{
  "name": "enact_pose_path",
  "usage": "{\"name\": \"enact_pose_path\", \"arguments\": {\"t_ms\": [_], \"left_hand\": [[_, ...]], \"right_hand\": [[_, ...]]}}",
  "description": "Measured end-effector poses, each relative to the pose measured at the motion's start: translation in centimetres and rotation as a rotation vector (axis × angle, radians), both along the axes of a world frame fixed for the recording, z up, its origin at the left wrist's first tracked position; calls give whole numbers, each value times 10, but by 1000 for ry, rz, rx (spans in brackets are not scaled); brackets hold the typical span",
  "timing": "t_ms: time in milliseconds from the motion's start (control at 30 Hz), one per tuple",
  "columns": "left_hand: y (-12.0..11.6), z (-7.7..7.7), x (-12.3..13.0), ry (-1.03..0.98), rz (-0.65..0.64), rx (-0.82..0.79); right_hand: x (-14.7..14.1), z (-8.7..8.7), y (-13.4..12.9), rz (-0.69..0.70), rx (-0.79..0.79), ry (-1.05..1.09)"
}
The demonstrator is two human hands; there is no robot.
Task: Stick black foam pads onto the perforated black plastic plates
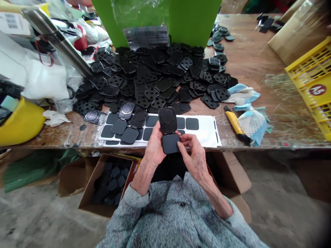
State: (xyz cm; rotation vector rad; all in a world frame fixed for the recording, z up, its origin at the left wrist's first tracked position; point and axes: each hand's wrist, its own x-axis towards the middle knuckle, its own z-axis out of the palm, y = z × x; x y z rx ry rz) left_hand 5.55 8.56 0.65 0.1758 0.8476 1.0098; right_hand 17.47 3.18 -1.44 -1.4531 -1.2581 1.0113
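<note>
Over the table's front edge I hold a small black hinged case (167,119), opened out flat. Its upper half has a grid texture with a round ring, and a smooth dark square pad (170,143) covers the lower half. My left hand (155,146) grips the case along its left side. At the lower half's right edge, my right hand (192,151) pinches with thumb and fingers. Beneath lies a white sheet (207,136) of dark square stickers. Other opened hinged cases (129,135) rest on the sheet's left part.
A heap of black plastic pieces (155,79) spreads before a green box (196,20). To the right are a yellow-handled cutter (235,124), a blue-white cloth (252,125) and a yellow crate (312,86). A cardboard box (88,193) of dark squares stands below.
</note>
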Motion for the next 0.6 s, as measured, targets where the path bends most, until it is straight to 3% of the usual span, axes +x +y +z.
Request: {"name": "enact_pose_path", "arguments": {"t_ms": [200,600], "left_hand": [[-4,-2,0,-18,-51,31],[-7,1,-14,-19,0,93]], "right_hand": [[3,-1,2,132,-230,378],[-4,1,1,173,-233,572]]}}
